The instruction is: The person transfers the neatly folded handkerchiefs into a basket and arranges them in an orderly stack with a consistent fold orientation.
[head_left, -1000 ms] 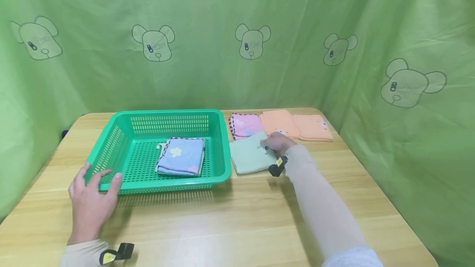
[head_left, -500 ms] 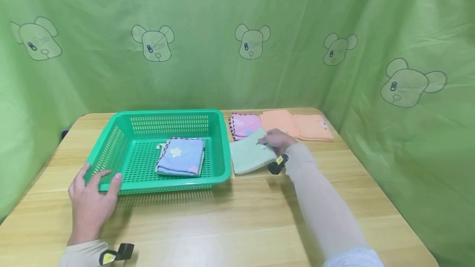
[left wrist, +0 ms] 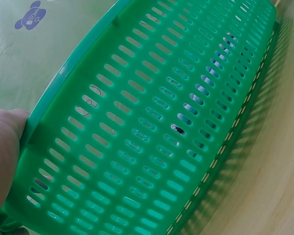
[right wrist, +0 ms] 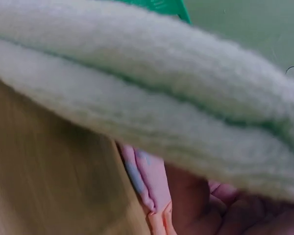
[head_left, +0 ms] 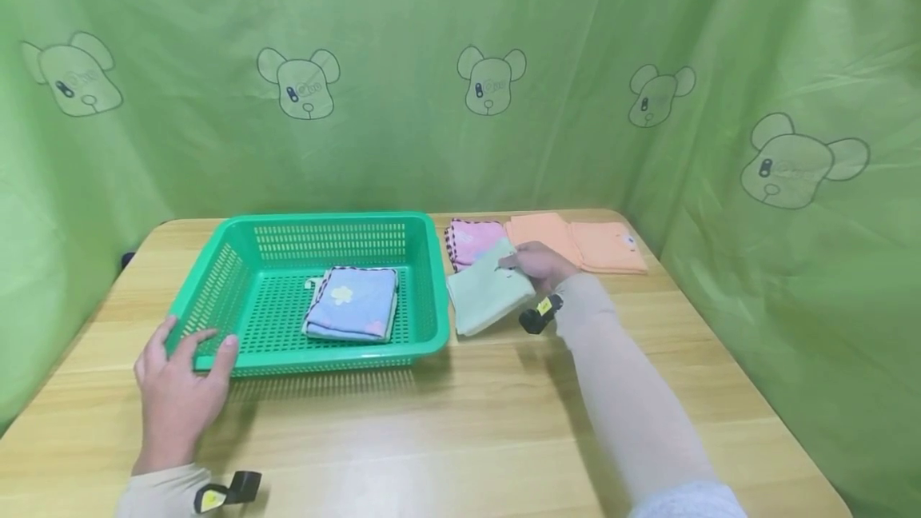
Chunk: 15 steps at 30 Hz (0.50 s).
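My left hand (head_left: 180, 390) holds the front left corner of a green plastic basket (head_left: 331, 356), with its fingers over the rim. In the left wrist view, part of that hand (left wrist: 4, 152) lies against the basket's slotted wall (left wrist: 137, 117). Inside the basket lies a folded blue towel (head_left: 360, 306) with a checked edge and a flower. To the right of the basket, my right hand (head_left: 543, 264) pinches a folded pale green towel (head_left: 485, 294) by its right side, which is lifted and tilted. Up close, the right wrist view shows that towel's thick folded layers (right wrist: 152, 112).
Behind the pale green towel lie a folded pink towel (head_left: 471, 240) with a checked edge and two folded orange towels, one in the middle (head_left: 543, 232) and one at the right (head_left: 608, 246). A wooden table (head_left: 403, 438) carries everything. Green curtains (head_left: 388, 142) enclose its back and sides.
The right side of the pale green towel has risen off the table as my right hand lifts it slightly. My left hand and the basket stay where they were.
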Each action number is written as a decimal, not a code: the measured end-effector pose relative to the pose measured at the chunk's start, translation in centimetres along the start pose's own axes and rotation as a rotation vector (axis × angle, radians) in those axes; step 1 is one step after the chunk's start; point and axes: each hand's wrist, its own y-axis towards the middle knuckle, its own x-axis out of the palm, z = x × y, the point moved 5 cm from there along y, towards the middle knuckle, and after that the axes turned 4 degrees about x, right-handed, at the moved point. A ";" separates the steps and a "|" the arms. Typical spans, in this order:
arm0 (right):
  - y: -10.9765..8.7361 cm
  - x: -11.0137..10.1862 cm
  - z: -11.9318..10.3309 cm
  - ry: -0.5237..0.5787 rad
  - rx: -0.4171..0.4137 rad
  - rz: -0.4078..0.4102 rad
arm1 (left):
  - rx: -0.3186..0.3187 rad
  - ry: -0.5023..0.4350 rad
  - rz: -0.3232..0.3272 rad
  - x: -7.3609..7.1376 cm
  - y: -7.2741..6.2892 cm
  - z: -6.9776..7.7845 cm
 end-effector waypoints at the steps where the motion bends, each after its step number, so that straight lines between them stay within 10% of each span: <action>1: -0.1 0.1 -0.1 -0.003 -0.004 0.002 | -0.002 0.001 -0.001 0.0 0.0 0.0; 15: -0.9 0.7 -1.8 0.086 -0.074 0.020 | -0.003 -0.004 0.001 0.2 -0.1 -0.1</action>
